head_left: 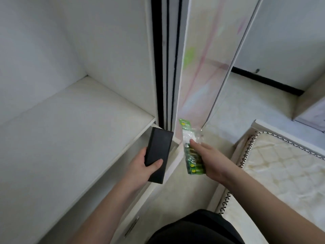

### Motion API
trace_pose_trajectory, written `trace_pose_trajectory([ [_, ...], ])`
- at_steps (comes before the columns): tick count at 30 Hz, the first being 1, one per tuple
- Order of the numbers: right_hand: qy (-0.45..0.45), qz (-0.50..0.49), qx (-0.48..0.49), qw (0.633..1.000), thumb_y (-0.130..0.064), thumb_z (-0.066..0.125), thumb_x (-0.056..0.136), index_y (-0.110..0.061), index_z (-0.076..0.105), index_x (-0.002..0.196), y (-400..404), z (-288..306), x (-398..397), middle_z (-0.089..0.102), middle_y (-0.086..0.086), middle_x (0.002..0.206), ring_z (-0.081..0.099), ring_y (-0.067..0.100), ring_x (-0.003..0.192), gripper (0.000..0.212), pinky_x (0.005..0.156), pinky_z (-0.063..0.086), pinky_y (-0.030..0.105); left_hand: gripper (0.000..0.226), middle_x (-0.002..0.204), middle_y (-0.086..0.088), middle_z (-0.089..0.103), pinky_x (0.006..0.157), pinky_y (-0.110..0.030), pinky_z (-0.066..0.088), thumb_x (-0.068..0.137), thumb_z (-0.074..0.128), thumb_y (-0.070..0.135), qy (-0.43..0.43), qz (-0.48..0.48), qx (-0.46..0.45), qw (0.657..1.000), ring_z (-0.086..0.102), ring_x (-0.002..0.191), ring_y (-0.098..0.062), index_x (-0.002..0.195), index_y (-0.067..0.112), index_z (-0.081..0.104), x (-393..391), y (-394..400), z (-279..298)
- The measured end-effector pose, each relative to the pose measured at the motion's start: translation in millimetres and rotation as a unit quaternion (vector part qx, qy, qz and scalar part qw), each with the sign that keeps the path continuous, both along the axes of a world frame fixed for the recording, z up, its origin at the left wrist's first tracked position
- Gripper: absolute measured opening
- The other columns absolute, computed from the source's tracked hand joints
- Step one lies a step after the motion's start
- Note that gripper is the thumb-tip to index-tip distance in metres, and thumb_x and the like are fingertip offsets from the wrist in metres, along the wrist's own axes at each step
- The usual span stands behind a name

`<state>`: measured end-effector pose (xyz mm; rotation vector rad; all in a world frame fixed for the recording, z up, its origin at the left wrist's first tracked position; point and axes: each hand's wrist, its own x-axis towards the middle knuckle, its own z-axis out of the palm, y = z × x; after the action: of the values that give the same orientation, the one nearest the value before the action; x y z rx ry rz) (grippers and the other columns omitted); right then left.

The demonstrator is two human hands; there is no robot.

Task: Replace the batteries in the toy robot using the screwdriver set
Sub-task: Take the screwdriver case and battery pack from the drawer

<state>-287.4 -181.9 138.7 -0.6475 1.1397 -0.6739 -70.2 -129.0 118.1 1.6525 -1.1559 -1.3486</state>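
Black and matte, a flat rectangular case (159, 156) is sitting in the left hand (140, 169), which is gripping its lower half: the thumb is pressing across the front face and the fingers are wrapping behind the left edge. The case is closed, so its contents cannot be told. It is being held in the air just in front of the edge of a white laminate wardrobe shelf (70, 124), tilted with its top end leaning slightly right.

The right hand (209, 160) is holding a green-and-clear plastic blister pack of batteries (190, 152). The thumb is lying along the front of the pack and the fingers are curling behind it, pinching the pack at its lower half. Green cells marked "GP" are showing through the wrapper at the bottom; their number cannot be counted. The upper part of the pack, a green hang tab with crumpled clear film beside it, is sticking up above the thumb. The pack is hanging over a pale cream floor (193, 194), close to the bottom edge of a white sliding wardrobe door (198, 67) bearing faint pink and green markings.

The two held items are near each other but apart. The toy robot is not appearing in view.

To the right, a cream quilted mattress (284, 176) with black zigzag edge stitching is lying in a white frame.
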Motion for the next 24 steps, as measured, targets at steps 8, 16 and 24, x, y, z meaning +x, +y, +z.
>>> trace_pose_trajectory([
  [8,0.087,-0.118,-0.095,0.985,-0.037,0.058,0.094,-0.014,0.063,0.107,-32,-6,-109,0.061,0.005,0.080,0.059,0.020,0.070,0.027,0.067,0.050,0.035,0.036,0.109,0.008,0.073,0.086,-0.028,0.053,0.088,0.070,0.015,0.068,-0.066,0.043,0.995,0.068,0.101,-0.009,0.121,0.024,0.058,-94,-68,11],
  [16,0.153,-0.192,-0.110,0.963,-0.044,0.060,0.092,-0.018,0.059,0.095,-56,-21,-167,0.057,-0.004,0.069,0.055,0.016,0.063,0.026,0.062,0.048,0.036,0.035,0.107,0.003,0.073,0.076,-0.023,0.055,0.089,0.067,0.010,0.095,-0.071,0.029,0.993,0.070,0.095,-0.010,0.120,0.020,0.057,-177,-128,15],
  [24,0.171,-0.228,-0.132,0.949,-0.043,0.057,0.094,-0.022,0.059,0.092,-93,-7,-177,0.058,-0.004,0.071,0.058,0.015,0.061,0.021,0.060,0.050,0.035,0.027,0.096,0.002,0.072,0.056,-0.015,0.053,0.092,0.061,0.004,0.129,-0.101,0.020,0.986,0.070,0.071,-0.003,0.116,0.015,0.055,-211,-181,23],
])
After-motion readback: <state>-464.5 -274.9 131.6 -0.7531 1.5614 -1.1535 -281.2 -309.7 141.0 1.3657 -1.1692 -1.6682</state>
